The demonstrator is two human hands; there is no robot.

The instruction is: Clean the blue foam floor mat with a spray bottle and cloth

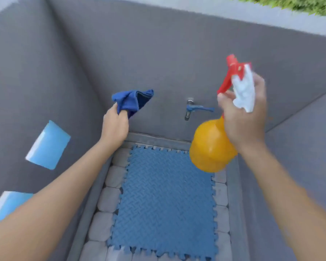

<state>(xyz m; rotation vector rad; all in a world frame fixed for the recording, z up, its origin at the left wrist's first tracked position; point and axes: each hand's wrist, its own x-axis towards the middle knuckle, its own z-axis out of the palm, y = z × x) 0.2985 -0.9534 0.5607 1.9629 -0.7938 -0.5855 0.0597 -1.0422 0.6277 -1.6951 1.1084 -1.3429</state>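
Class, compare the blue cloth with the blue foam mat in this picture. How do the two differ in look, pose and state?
The cloth is dark blue, soft and bunched; the mat is a lighter blue, flat, with a ridged pattern and toothed puzzle edges. The cloth is held up in the air, gripped by the left hand; the mat lies on the paved ground, touched by neither hand. The cloth looks far smaller than the mat. Both are blue.
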